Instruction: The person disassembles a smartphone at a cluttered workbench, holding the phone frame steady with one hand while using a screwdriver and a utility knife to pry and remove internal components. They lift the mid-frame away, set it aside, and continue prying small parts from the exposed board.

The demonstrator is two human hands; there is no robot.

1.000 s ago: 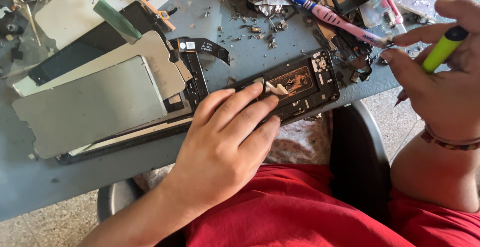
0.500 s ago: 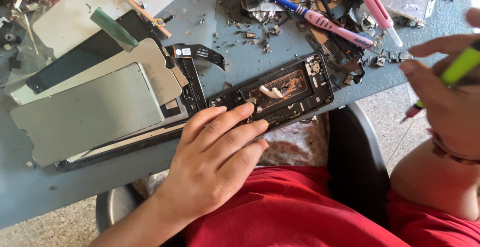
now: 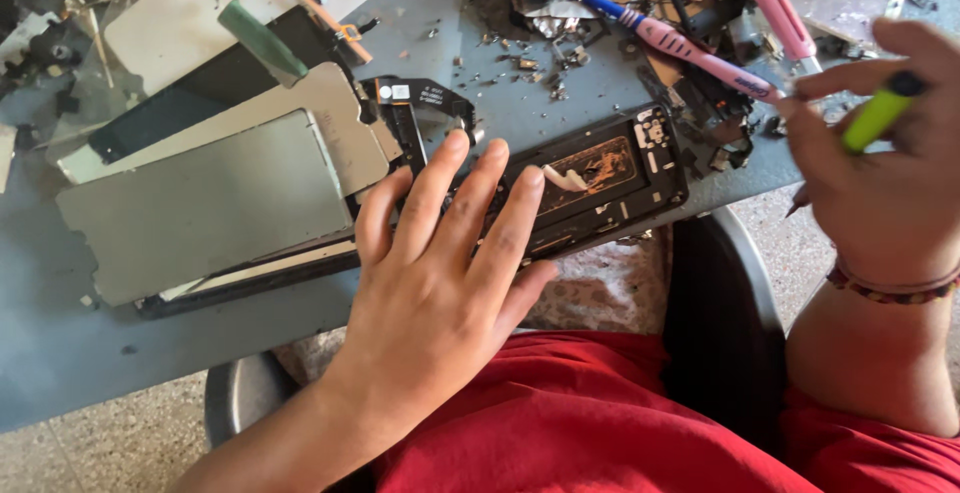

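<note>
My left hand point(image 3: 440, 273) lies flat, fingers spread, on the near end of an opened black phone body point(image 3: 600, 178) that sits at the front edge of a grey table point(image 3: 100, 353). The phone's copper-coloured inner part and a small white scrap show beyond my fingertips. To the right, my right hand point(image 3: 880, 183) is raised off the table edge and grips a yellow-green-handled tool point(image 3: 875, 113) with a thin red tip pointing down-left. A bracelet circles that wrist.
A silver metal plate point(image 3: 210, 203) and dark screen panels lie left of the phone. A green-handled tool point(image 3: 262, 41), a blue and pink brush point(image 3: 660, 33), a pink tool point(image 3: 770, 3) and small debris litter the back of the table. A black stool point(image 3: 720, 333) stands below.
My left hand has opened and slid forward onto the phone, fingers now spread flat. My right hand with the tool has shifted slightly left, toward the phone.
</note>
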